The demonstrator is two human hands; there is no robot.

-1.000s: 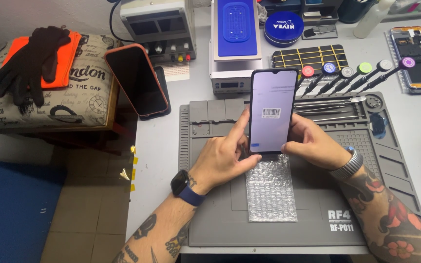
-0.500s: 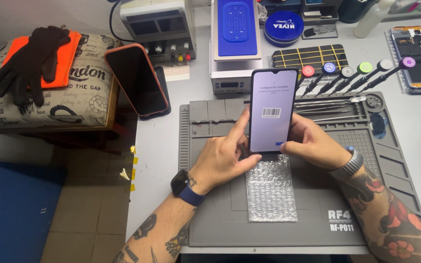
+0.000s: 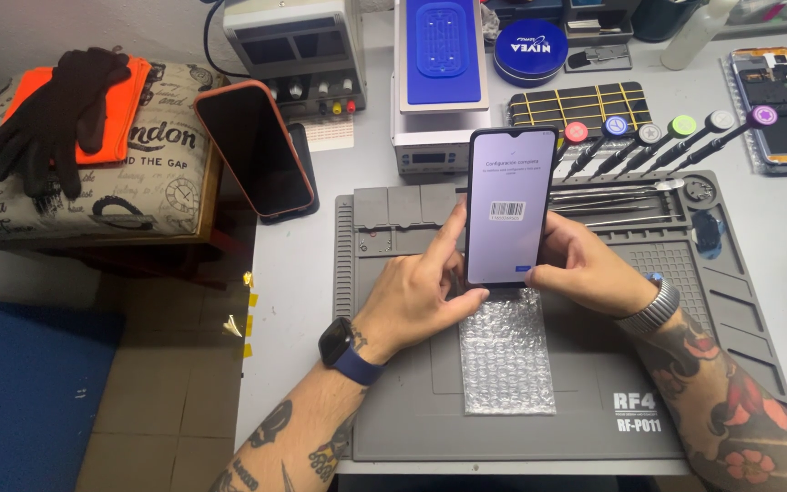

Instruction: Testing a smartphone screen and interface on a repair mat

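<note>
Head view, from the left: we see dark gloves [image 3: 52, 114] lying on an orange cloth [image 3: 125, 109] atop a printed cushioned stool [image 3: 93, 182]. Just right of it a dark phone in an orange case [image 3: 254, 148] leans at the edge of the white surface [image 3: 293, 264]. Our left hand [image 3: 416, 292], with a dark watch [image 3: 339, 344] on the wrist, grips the lower left edge of the lit smartphone [image 3: 509, 208]; its fingers [image 3: 444, 239] curl along the side, closed on it. The smartphone is held upright above the grey work mat [image 3: 412, 410], its screen pale with a barcode in the middle. Below it a strip of bubble wrap [image 3: 506, 351] lies flat on the mat. Our right hand [image 3: 585, 269], a metal bracelet [image 3: 650, 310] at the wrist, holds the phone's lower right edge, though its fingertips seem tucked behind the body, so we cannot tell exactly how they sit. Behind, a row of screwdrivers [image 3: 653, 137] with coloured caps lies beside a round blue tin [image 3: 529, 50]. At far right an opened phone body [image 3: 781, 105] rests on the surface.
</note>
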